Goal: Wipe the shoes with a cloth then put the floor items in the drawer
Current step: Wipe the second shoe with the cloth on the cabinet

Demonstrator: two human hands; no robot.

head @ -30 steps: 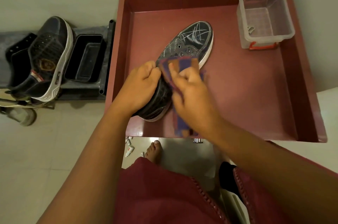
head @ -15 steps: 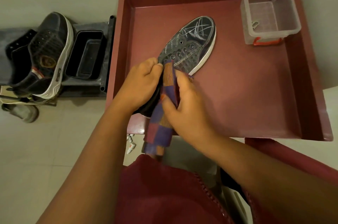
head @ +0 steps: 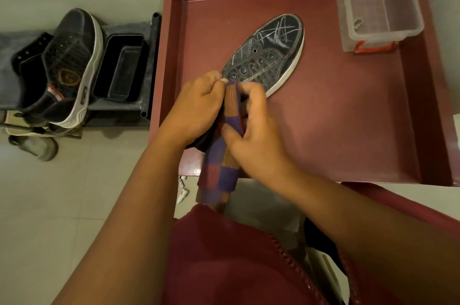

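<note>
A black shoe (head: 267,55) with a white sole and scribbled white lines lies in the open dark red drawer (head: 348,118), toe pointing to the far right. My left hand (head: 196,108) grips the heel end of the shoe. My right hand (head: 254,135) holds a blue, red and orange checked cloth (head: 224,160) against the shoe's heel part; the cloth's lower end hangs over the drawer's front edge. The shoe's heel is hidden under my hands. A second dark shoe (head: 72,65) with a white sole lies on a grey rack at the left.
A clear plastic box (head: 378,6) with a red latch stands in the drawer's far right corner. A black tray (head: 122,68) sits on the grey rack (head: 146,68) beside the drawer. Small white tubes (head: 183,190) lie on the tiled floor below the drawer front.
My right hand has drawn the cloth back from the shoe's lace area toward the heel, and the cloth now hangs lower over the drawer's front. My left hand has kept its grip.
</note>
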